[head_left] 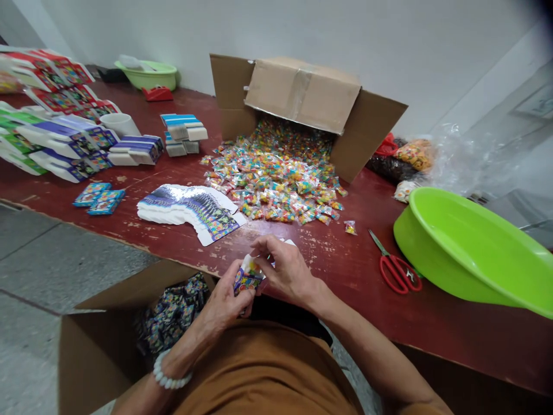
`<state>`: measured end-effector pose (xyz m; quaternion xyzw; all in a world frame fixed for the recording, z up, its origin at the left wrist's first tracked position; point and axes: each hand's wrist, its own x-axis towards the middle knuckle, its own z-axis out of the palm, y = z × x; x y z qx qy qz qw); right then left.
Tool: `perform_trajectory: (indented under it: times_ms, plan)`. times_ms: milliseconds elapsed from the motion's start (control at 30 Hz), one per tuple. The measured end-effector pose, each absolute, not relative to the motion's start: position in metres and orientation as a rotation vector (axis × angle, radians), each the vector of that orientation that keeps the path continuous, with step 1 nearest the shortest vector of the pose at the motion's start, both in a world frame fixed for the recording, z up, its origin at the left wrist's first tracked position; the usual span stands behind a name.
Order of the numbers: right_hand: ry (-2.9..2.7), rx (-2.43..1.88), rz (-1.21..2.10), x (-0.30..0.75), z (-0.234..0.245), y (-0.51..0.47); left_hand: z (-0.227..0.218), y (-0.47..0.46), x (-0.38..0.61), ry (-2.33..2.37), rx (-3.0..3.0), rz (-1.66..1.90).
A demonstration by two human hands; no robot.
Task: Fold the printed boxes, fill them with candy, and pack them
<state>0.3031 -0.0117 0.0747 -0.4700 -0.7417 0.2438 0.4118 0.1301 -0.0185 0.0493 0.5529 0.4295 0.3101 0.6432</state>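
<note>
My left hand [231, 294] is wrapped round a small purple candy box [247, 282], held upright at the table's edge with its top end open. At that opening, my right hand [287, 268] pinches a clear candy packet [254, 266] with yellow pieces showing, partly inside the box. The fingers hide some of the packet. Just beyond my hands lies a fanned stack of flat purple cartons [185, 207]. Behind it, a heap of candy packets [280, 184] spills from a tipped cardboard box [302, 95]. One loose packet [350, 227] lies to the right.
Red-handled scissors [400, 273] and a green basin [470, 248] are on the right of the red table [345, 311]. Below the left edge stands an open carton [95, 357] of filled packs. Stacked box sleeves [73, 144] and two blue packs [106, 202] are at left.
</note>
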Motion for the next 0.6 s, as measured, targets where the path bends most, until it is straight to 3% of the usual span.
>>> perform_trajectory:
  times_ms: [67, 200, 367, 600]
  plan:
    - [-1.9, -1.166, 0.596, 0.301, 0.076, -0.014, 0.047, -0.017, 0.129, 0.944, 1.259, 0.679]
    - [-1.961, -1.096, 0.898, 0.303, 0.087, -0.018, 0.04, -0.014, 0.127, 0.885, 1.196, 0.642]
    - [-1.581, -1.15, 0.86, 0.312, 0.084, -0.011, 0.049, -0.017, 0.125, 0.823, 0.907, 0.763]
    - [-1.346, -1.114, 1.43, 0.295, 0.048, -0.019, 0.055, -0.021, 0.13, 0.845, 0.775, 0.786]
